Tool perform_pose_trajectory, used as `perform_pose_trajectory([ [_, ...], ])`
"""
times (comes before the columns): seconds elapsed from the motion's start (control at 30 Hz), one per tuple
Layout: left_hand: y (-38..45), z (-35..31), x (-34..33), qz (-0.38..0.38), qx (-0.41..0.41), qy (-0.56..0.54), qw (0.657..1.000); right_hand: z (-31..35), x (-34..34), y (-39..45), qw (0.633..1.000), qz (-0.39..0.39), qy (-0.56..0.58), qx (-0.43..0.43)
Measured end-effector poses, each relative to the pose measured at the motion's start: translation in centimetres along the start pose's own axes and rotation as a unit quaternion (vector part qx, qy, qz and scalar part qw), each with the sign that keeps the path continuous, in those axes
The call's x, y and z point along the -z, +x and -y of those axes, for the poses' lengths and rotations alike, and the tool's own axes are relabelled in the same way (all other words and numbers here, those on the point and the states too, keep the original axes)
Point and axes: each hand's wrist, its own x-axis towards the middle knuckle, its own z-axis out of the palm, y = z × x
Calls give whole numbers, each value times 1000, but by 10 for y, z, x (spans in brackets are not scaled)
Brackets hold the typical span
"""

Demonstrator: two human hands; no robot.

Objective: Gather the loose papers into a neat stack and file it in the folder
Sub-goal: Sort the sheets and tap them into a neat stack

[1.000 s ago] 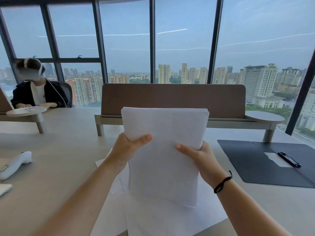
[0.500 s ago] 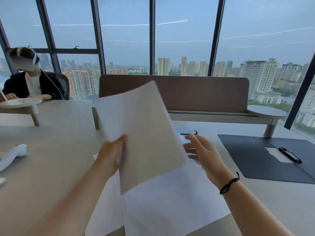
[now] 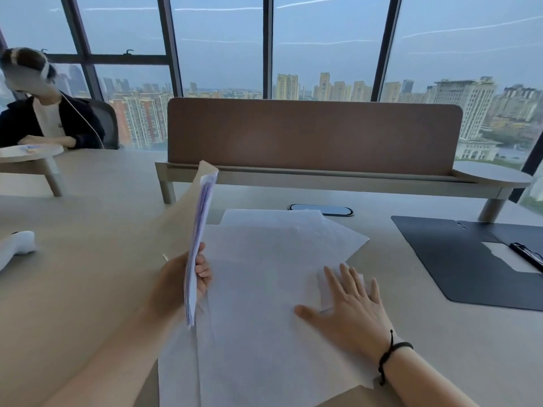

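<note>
My left hand [image 3: 188, 280] grips a gathered stack of white papers [image 3: 197, 239], held upright and edge-on toward me, above the table's left-centre. Several loose white sheets [image 3: 264, 289] lie spread and overlapping on the table in front of me. My right hand [image 3: 349, 306] lies flat with spread fingers on the right part of those sheets, a black cord at its wrist. A dark open folder [image 3: 458, 259] lies flat at the right, with a white sheet and a black clip [image 3: 526, 255] inside it.
A brown divider panel on a low shelf [image 3: 311, 136] stands across the table beyond the papers, with a cable port [image 3: 321, 210] in front of it. A white object [image 3: 16, 248] lies at the left edge. Another person [image 3: 44, 113] sits at the far left.
My right hand let go of the stack and came down flat onto the loose sheets. My left hand swung the stack to the left and turned it edge-on.
</note>
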Motion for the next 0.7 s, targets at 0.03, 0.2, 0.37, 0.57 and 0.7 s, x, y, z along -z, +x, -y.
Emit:
perform_pose_trajectory([
  [0.03, -6, 3, -10, 0, 9, 41, 999, 6, -2, 1, 1000, -3, 4, 2],
  [0.2, -11, 1, -21, 10, -52, 41, 998, 8, 0, 8, 1000, -9, 15, -15],
  [0.37, 15, -18, 60, 24, -57, -17, 998, -8, 19, 0, 998, -8, 11, -64],
  [0.57, 4, -4, 9, 12, -15, 33, 999, -6, 43, 14, 990, -3, 62, -130],
  [0.7, -4, 2, -3, -77, -7, 31, 997, -9, 50, 26, 982, 4, 123, -142],
])
